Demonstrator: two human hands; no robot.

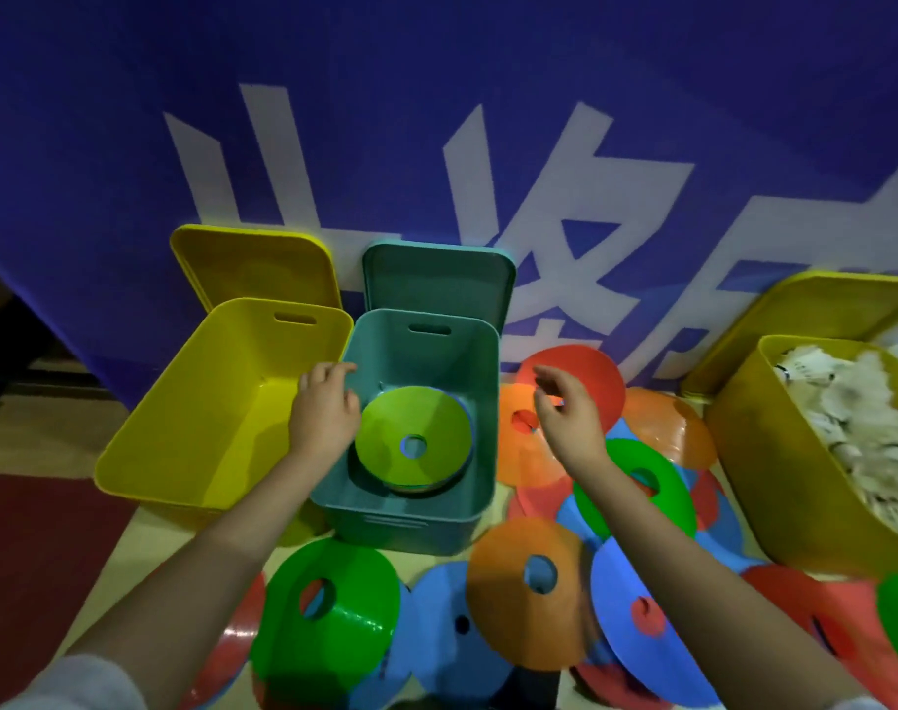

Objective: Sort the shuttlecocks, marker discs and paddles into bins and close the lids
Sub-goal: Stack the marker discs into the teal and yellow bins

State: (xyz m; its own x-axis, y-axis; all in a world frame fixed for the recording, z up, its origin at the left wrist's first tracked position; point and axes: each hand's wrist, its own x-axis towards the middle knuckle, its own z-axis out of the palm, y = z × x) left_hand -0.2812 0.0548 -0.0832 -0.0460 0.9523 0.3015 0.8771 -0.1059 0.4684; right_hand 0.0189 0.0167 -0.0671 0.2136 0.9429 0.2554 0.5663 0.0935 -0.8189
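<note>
A teal bin stands in the middle with a lime-green marker disc on top of a small stack inside it. My left hand rests on the bin's left rim, fingers curled, holding nothing. My right hand hovers open above an orange disc to the right of the bin. Several loose discs lie on the floor: a green one, an orange one, blue and red ones. A yellow bin at the right holds white shuttlecocks.
An empty yellow bin sits to the left of the teal one. A yellow lid and a teal lid lean against the blue banner wall. Another yellow lid stands behind the right bin. No paddles are visible.
</note>
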